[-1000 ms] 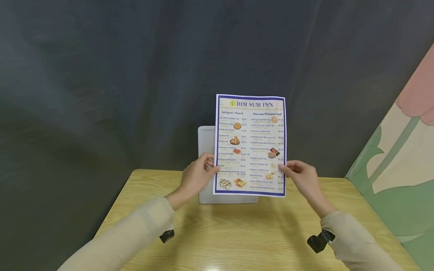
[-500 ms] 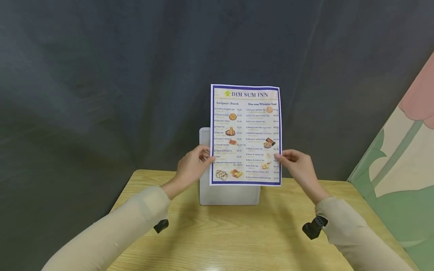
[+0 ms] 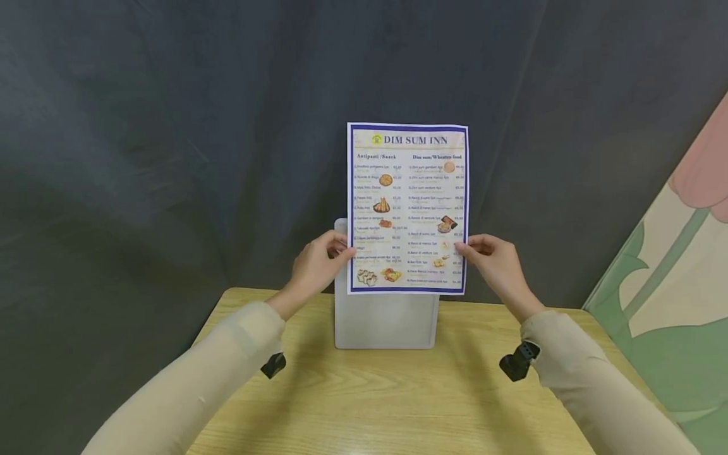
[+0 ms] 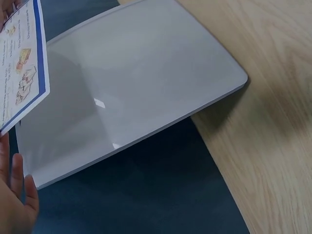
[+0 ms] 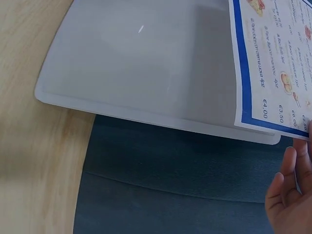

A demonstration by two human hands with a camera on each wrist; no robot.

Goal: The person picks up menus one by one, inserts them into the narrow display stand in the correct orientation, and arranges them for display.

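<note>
holding the left side of the menu (image 3: 407,208) is the left hand (image 3: 315,268), pinching its edge above the clear stand (image 3: 386,319). right hand (image 3: 496,265) pinches the other side. thin paper could bend or slip if one pinch loosens.
</note>
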